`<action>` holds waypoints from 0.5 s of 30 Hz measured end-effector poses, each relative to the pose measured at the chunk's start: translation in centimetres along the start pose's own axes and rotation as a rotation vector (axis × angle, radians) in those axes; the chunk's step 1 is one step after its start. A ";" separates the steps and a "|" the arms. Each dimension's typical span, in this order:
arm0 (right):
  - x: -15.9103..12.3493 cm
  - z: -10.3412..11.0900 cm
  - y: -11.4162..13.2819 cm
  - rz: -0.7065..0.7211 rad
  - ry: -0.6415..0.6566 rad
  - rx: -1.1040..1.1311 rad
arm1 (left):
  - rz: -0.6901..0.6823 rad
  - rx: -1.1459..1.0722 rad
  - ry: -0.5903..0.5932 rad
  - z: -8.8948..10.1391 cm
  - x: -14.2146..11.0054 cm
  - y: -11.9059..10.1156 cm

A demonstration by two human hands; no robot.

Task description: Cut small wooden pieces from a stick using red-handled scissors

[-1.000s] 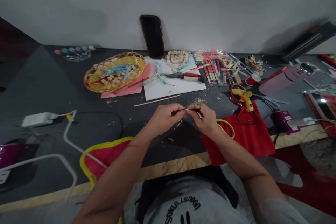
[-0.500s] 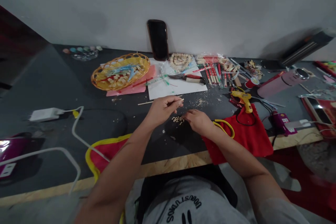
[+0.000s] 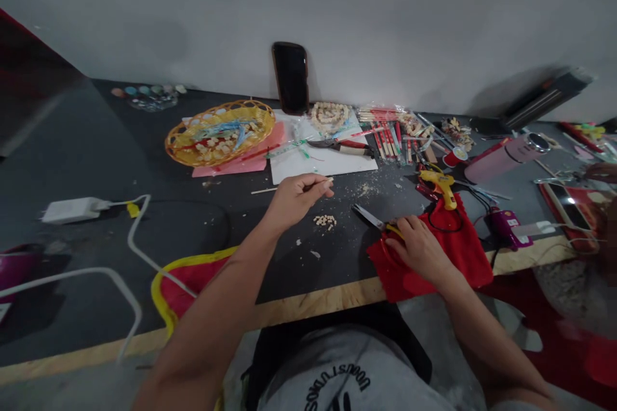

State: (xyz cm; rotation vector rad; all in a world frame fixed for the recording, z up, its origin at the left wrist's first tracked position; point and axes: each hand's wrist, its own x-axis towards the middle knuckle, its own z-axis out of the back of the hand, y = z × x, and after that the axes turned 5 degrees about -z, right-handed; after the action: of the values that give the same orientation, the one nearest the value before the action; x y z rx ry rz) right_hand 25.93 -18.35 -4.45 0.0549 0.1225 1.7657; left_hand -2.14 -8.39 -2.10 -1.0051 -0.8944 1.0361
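My left hand (image 3: 297,196) hovers over the dark table, fingers pinched on a thin wooden stick (image 3: 322,183). Just below it to the right lies a small pile of cut wooden bits (image 3: 325,221). My right hand (image 3: 418,245) rests on a red cloth (image 3: 456,244) and closes on the yellow handles of a pair of scissors (image 3: 373,219), whose blades point up and left on the table.
A yellow woven basket (image 3: 220,132), white paper with pruning shears (image 3: 342,146), a phone (image 3: 290,77) leaning on the wall, packs of red chopsticks (image 3: 391,135), a yellow glue gun (image 3: 439,183), a pink bottle (image 3: 506,158), and a white charger with cable (image 3: 72,210) surround the work spot.
My right hand left the pile of wooden bits and moved right onto the red cloth, taking hold of the scissors. My left hand stayed almost in place with the stick.
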 end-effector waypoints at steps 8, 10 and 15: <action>-0.3 -0.7 -0.5 -0.054 0.011 0.067 | 0.027 -0.149 -0.007 0.0 -0.1 -0.1; 0.0 -0.3 -0.7 -0.084 -0.018 0.165 | 0.007 -0.131 -0.018 0.1 -0.3 -0.2; 1.3 0.6 -1.8 -0.118 -0.155 0.521 | -0.019 -0.117 -0.025 0.4 -0.6 -0.4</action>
State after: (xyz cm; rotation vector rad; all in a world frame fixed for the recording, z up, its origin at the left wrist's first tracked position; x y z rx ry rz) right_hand 27.52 -16.72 -4.13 0.5488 0.4606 1.5657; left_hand -2.58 -8.91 -1.64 -1.0808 -0.9925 0.9916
